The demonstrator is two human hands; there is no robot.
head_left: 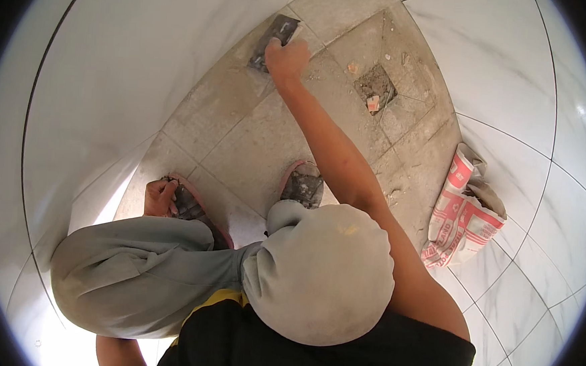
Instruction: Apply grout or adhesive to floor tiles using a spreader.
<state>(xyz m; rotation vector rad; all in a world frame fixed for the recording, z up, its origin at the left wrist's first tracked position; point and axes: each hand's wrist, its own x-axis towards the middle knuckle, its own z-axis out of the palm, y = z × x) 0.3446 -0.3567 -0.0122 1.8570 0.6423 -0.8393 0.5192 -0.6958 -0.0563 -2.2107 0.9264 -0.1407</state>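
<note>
My right hand (286, 58) reaches far forward and is closed on a grey flat trowel (275, 40). The trowel lies against the dusty beige floor tiles (256, 134) where they meet the white wall. My left hand (160, 197) rests low at the left with curled fingers. It sits against my left foot in a dirty pink-edged sandal (191, 207), and I see nothing in it. My knees in grey trousers (321, 272) fill the lower middle, and my right sandal (302, 183) shows just above them.
A square open drain hole (375, 89) with rubble in it sits in the floor at the upper right. A crumpled red-and-white bag (464, 210) leans against the right wall. White marble-look wall tiles (514, 76) close in on the left, back and right.
</note>
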